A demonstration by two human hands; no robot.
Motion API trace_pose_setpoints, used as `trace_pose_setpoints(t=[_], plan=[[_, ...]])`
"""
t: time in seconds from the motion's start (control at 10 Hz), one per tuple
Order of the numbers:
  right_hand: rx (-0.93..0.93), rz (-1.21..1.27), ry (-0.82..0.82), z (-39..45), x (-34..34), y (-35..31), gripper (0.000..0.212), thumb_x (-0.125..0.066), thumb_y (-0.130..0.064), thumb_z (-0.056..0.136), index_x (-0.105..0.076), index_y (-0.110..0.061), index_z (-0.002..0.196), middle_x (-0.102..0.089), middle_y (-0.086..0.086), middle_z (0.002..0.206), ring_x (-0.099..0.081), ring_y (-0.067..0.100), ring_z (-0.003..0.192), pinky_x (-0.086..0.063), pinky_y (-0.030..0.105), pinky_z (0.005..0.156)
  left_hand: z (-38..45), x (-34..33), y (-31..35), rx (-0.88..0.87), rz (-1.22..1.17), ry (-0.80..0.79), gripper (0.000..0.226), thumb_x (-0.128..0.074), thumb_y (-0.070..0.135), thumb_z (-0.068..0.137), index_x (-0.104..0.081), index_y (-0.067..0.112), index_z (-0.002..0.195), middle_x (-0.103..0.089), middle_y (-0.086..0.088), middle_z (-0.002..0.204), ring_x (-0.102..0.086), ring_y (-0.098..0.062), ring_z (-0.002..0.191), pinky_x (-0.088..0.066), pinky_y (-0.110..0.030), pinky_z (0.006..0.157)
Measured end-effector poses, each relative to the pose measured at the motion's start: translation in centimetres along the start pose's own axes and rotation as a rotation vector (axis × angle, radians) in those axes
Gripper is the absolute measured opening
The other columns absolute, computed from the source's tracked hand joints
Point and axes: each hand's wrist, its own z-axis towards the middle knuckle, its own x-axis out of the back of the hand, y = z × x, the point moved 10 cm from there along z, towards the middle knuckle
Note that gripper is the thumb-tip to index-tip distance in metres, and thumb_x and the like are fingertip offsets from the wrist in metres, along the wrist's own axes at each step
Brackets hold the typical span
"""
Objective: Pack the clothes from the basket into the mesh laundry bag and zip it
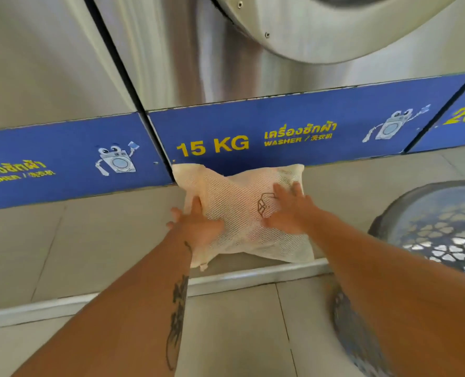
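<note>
both hands lie flat and open on the mesh laundry bag (242, 213), fingers spread and gripping nothing: the left hand (196, 224) presses its near left part, the right hand (287, 210) rests right of centre beside the printed mark. the bag looks stuffed and pillow-like, so the packing is probably done; whether the zip is closed cannot be told, since no zipper shows. it lies on the tiled step (76, 248) at the foot of the 15 kg washer (253, 77), far corners touching the blue panel (294, 123), near edge close to the step's metal lip (253, 276). its long axis runs left to right. the basket (438, 229) stands just to the right, nearer the right hand; bare tile lies open to the left.
</note>
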Motion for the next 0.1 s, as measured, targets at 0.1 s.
trace_pose_setpoints(t=[0.1], plan=[[0.017, 0.042, -0.052, -3.95, 3.83, -1.30, 0.101, -0.065, -0.059, 0.081, -0.004, -0.034, 0.159, 0.014, 0.004, 0.168, -0.005, 0.037, 0.154, -0.023, 0.055, 0.120, -4.50, 4.58, 1.35, -0.047, 0.209, 0.087, 0.082, -0.052, 0.044, 0.085, -0.005, 0.034, 0.152, 0.001, -0.009, 0.160, -0.013, -0.038, 0.143, -0.026, -0.051, 0.109]])
